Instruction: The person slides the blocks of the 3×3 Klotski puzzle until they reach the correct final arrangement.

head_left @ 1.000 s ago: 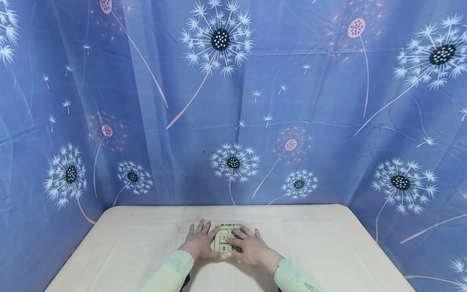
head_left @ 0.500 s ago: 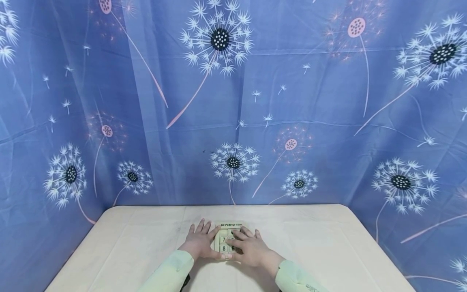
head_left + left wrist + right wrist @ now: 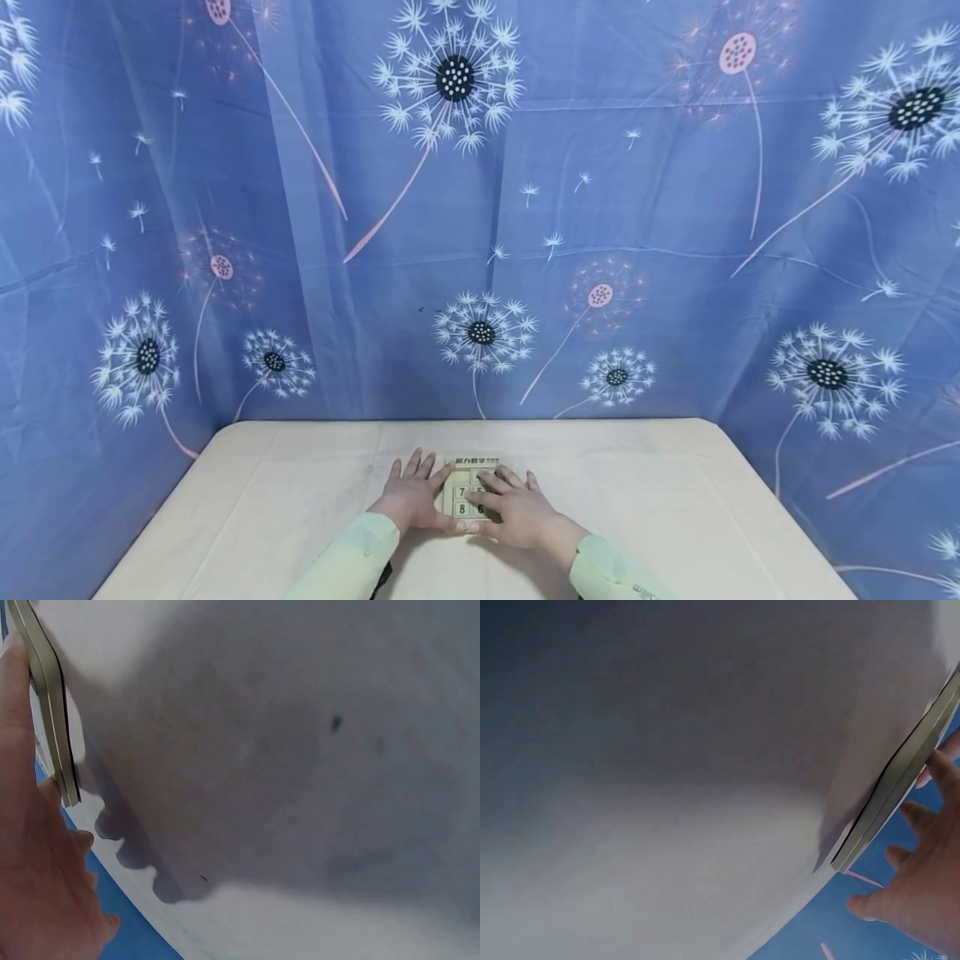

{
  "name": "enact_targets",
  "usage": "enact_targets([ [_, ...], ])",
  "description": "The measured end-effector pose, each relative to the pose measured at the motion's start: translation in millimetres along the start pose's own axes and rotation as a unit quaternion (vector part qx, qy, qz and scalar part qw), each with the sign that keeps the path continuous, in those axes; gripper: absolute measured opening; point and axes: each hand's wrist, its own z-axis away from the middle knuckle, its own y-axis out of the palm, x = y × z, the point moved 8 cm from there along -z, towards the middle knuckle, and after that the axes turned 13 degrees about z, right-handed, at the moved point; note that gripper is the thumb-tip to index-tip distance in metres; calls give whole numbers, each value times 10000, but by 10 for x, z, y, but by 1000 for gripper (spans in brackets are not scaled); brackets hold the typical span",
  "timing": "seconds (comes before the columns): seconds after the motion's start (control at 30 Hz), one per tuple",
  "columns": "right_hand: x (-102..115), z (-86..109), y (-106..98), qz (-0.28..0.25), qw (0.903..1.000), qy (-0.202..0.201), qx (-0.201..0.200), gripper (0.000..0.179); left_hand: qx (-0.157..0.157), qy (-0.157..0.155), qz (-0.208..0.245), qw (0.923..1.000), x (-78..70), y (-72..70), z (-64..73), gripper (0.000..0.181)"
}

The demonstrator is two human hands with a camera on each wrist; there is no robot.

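A pale green number sliding puzzle [image 3: 461, 500] lies flat on the table, with 7, 8 and 6 tiles showing. Its left side is held by my left hand [image 3: 411, 502], thumb at the near edge and index finger at the far left corner; the other fingers are spread over the cloth. Extended fingers of my right hand [image 3: 521, 512] touch the tiles, and its thumb lies at the near edge. That hand covers the puzzle's right columns. Both wrist views show only the puzzle's thin side [image 3: 54, 705], with fingers against it.
A cream cloth covers the table [image 3: 637, 475]. Blue curtains [image 3: 337, 350] with dandelion prints hang behind it and on both sides.
Right fingers have shifted slightly over the tiles. The 4 in the top row has gone from sight, and a 5 shows beside the 7. The left hand stays in place.
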Motion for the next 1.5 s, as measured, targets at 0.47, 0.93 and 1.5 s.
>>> enact_targets([
  [0.47, -16, 25, -18, 152, 9998, -114, 54, 56, 129, -99, 18, 9999, 22, 20, -37, 102],
  [0.93, -184, 41, -37, 17, 9998, -100, -185, 60, 157, -77, 30, 9998, -5, -13, -2, 103],
  [1.5, -314, -35, -37, -107, 9995, -55, -276, 58, 138, -121, 157, 9997, 11, 2, -18, 104],
])
